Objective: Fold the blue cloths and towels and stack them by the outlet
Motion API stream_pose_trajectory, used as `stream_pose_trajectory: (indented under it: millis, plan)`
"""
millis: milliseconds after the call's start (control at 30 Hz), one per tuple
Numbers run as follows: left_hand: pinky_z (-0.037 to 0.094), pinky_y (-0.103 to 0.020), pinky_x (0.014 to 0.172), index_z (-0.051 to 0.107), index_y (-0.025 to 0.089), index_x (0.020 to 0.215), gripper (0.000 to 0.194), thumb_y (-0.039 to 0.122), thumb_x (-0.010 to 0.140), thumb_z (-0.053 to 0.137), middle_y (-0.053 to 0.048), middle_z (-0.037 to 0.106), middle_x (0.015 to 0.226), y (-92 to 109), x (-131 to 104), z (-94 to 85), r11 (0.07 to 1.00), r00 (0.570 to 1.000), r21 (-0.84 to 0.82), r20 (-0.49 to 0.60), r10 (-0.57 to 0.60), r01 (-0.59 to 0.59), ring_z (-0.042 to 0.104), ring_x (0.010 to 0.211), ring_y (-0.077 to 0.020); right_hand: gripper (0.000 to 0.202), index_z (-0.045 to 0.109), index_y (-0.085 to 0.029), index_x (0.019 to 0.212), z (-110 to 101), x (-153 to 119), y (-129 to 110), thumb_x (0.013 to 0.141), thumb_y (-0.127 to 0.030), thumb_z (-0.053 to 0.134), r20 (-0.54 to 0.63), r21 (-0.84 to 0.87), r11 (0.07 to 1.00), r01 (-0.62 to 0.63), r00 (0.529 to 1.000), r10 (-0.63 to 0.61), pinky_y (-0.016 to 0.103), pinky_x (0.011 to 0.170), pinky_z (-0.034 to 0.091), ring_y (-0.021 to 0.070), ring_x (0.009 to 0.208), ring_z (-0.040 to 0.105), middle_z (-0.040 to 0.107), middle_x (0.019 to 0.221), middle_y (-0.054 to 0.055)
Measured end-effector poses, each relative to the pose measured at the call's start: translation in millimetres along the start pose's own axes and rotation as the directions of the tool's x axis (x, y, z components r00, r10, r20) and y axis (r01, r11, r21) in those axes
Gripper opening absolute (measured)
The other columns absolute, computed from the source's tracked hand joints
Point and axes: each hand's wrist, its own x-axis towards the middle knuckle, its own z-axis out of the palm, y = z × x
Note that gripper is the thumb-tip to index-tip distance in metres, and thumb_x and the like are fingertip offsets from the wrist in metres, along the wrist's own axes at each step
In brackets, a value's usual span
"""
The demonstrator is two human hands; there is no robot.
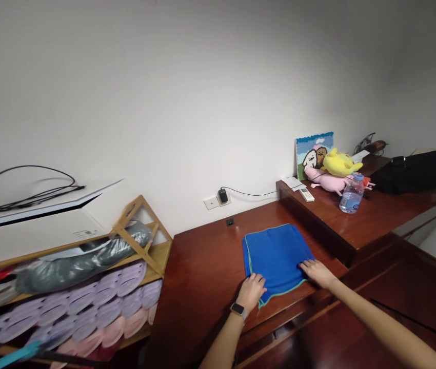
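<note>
A blue cloth with green edging lies folded into a rough square on the reddish-brown wooden desk. At its near left edge is my left hand, with a watch on the wrist and the fingers curled over the cloth's border. My right hand grips the cloth's right edge near the front corner, fingers bent together. Both thumbs are mostly hidden. Between my hands the near edge of the cloth looks slightly wavy.
On the raised right shelf are a water bottle, plush toys, a remote, a picture and a black bag. A plugged-in charger trails a cable. A wooden shoe rack stands left.
</note>
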Motion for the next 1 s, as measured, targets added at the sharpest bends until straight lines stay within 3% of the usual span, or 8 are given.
stream_pose_trajectory:
  millis: [133,233,433,533,600,767,900,1000]
  plan:
    - [0.057,-0.040,0.090,0.070,0.017,0.112,0.022,0.013,0.097,0.055,-0.013,0.072,0.111,10.1,11.7,-6.2,0.998,0.999,0.043,0.014,-0.041,0.040,0.065,0.114,-0.0298,0.041,0.066,-0.018,0.126,-9.7,6.8,-2.6,0.090,-0.007,0.049,-0.043,0.000,1.000,0.012,0.999,-0.012,0.041,0.101,0.044,0.0229,0.093,0.068,0.075,0.098,0.010]
    - [0.056,-0.039,0.091,0.067,0.016,0.116,0.032,0.005,0.090,0.053,-0.013,0.071,0.112,10.2,13.8,-10.5,0.994,0.996,0.061,0.005,-0.093,0.092,0.065,0.111,-0.0294,0.044,0.064,-0.018,0.131,-15.3,6.0,-3.7,0.089,-0.010,0.052,-0.052,0.029,0.999,0.044,0.998,-0.042,0.039,0.098,0.045,0.0232,0.097,0.067,0.074,0.102,0.011]
    - [0.053,-0.039,0.093,0.067,0.019,0.114,0.027,0.012,0.091,0.056,-0.011,0.072,0.111,7.0,0.6,-14.0,0.997,0.998,0.060,0.035,-0.053,0.051,0.064,0.110,-0.0289,0.060,0.058,-0.018,0.146,-6.4,-21.6,-9.8,0.087,-0.019,0.056,0.007,0.124,0.985,0.117,0.993,-0.119,0.041,0.097,0.051,0.0269,0.108,0.066,0.071,0.119,0.014]
    - [0.052,-0.039,0.097,0.065,0.021,0.126,0.033,0.015,0.095,0.055,-0.010,0.071,0.115,7.1,-9.4,-15.4,0.998,0.999,0.057,0.045,0.005,-0.007,0.063,0.114,-0.0284,0.060,0.054,-0.018,0.151,-2.3,-33.4,-9.4,0.091,-0.024,0.054,-0.028,0.165,0.979,0.121,0.993,-0.118,0.042,0.100,0.051,0.0276,0.112,0.065,0.070,0.123,0.015]
    - [0.051,-0.038,0.098,0.060,0.022,0.137,0.041,0.016,0.096,0.055,-0.009,0.071,0.117,7.4,-17.6,-14.2,0.997,0.997,0.056,0.049,0.052,-0.055,0.063,0.114,-0.0274,0.058,0.055,-0.018,0.149,-1.4,-37.6,-10.2,0.091,-0.018,0.051,-0.028,0.145,0.982,0.122,0.993,-0.119,0.040,0.096,0.053,0.0259,0.105,0.066,0.071,0.117,0.014]
    - [0.053,-0.038,0.094,0.052,0.023,0.149,0.050,0.019,0.099,0.057,-0.008,0.072,0.114,13.9,-52.1,11.0,0.975,0.980,0.104,-0.007,0.198,-0.196,0.064,0.109,-0.0267,0.055,0.059,-0.021,0.138,6.8,-55.6,-34.5,0.085,-0.009,0.056,-0.070,0.030,0.991,0.128,0.990,-0.126,0.038,0.087,0.053,0.0248,0.092,0.067,0.072,0.106,0.010]
    - [0.050,-0.043,0.103,0.052,0.023,0.150,0.051,0.024,0.100,0.062,-0.009,0.070,0.124,25.1,-78.4,35.0,0.983,0.976,0.106,-0.143,0.166,-0.152,0.064,0.111,-0.0271,0.055,0.060,-0.023,0.135,14.3,-77.2,-62.4,0.086,-0.001,0.049,-0.185,-0.112,0.993,0.026,0.982,-0.046,0.040,0.090,0.052,0.0258,0.095,0.069,0.073,0.110,0.011]
    - [0.052,-0.044,0.101,0.054,0.026,0.148,0.051,0.033,0.100,0.067,-0.009,0.070,0.124,30.7,-82.7,32.7,0.989,0.982,0.068,-0.130,0.136,-0.128,0.065,0.110,-0.0278,0.058,0.060,-0.024,0.135,9.8,-82.6,-70.0,0.085,0.003,0.046,-0.204,-0.171,0.985,-0.008,0.979,-0.028,0.040,0.092,0.053,0.0256,0.096,0.069,0.074,0.110,0.010]
